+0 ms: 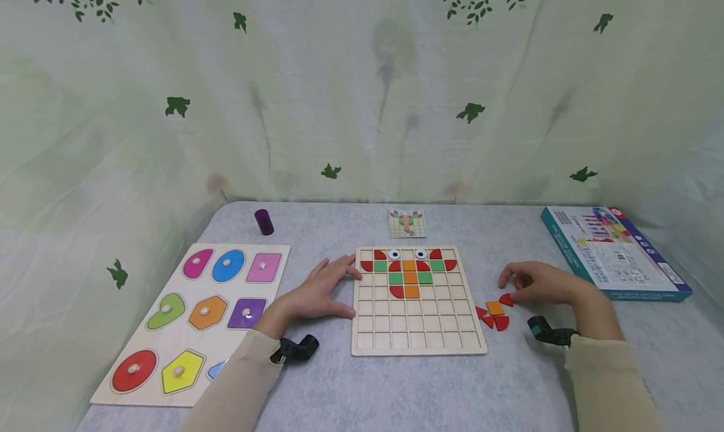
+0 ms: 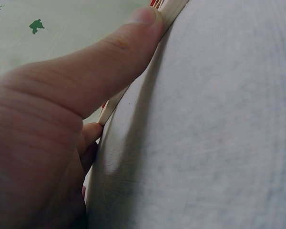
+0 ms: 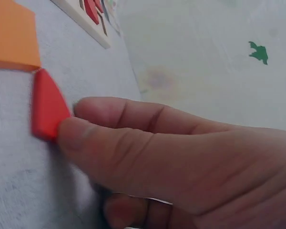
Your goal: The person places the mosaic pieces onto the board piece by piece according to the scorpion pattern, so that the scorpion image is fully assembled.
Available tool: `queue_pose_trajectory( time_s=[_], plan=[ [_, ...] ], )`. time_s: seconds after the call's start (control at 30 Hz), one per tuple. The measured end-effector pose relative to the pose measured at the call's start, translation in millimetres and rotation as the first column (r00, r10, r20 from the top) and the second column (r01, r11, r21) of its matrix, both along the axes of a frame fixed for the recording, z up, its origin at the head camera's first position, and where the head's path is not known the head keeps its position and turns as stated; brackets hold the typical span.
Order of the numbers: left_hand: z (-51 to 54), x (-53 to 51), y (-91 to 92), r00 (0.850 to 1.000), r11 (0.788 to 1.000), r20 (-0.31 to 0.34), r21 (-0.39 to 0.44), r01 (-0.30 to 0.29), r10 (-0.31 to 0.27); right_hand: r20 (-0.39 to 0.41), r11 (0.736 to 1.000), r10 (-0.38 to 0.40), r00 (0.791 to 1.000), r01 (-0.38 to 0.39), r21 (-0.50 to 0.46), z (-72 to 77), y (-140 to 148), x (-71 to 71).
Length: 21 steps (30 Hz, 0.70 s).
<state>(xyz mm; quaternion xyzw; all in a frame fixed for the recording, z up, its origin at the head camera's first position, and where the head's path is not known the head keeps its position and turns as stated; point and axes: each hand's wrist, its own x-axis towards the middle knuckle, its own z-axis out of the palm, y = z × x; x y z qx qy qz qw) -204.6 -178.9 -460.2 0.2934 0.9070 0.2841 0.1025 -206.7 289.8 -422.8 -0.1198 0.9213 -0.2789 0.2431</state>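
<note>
A wooden grid board [image 1: 418, 324] lies in the middle of the table. Red, green and orange pieces and two eye pieces fill some upper squares. My left hand [image 1: 321, 293] rests against the board's left edge, thumb and fingers spread along it; the left wrist view shows the thumb [image 2: 119, 52] on the rim. Right of the board, my right hand [image 1: 543, 284] has its thumb on a red quarter-circle piece [image 3: 46, 107], fingers bent beside it. This piece touches an orange square [image 1: 494, 308]. Several other red pieces [image 1: 501, 323] lie next to the square.
A small pattern card [image 1: 407, 224] lies behind the board. At the left is a knob puzzle board [image 1: 217, 350] with coloured shapes; a dark purple cylinder [image 1: 264, 222] stands behind it. A flat game box [image 1: 616, 256] lies at the back right, beyond my right hand.
</note>
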Motion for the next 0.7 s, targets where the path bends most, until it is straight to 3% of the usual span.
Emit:
queue_pose_trajectory(
  time_s=[0.33, 0.53, 0.7],
  plan=[
    [0.6, 0.0, -0.8, 1.000, 1.000, 0.002, 0.004, 0.004, -0.004, -0.119, 0.998, -0.058, 0.991, 0.060, 0.020, -10.6, -8, -9.5],
    [0.8, 0.3, -0.6, 1.000, 1.000, 0.008, 0.003, 0.002, -0.002, -0.140, 0.994, -0.103, 0.985, 0.108, 0.026, -13.4, -14, -10.7],
    [0.4, 0.6, -0.5, 1.000, 1.000, 0.006, -0.002, 0.000, 0.000, -0.165, 0.995, -0.095, 0.982, 0.099, 0.020, -12.8, -20, -10.1]
  ],
)
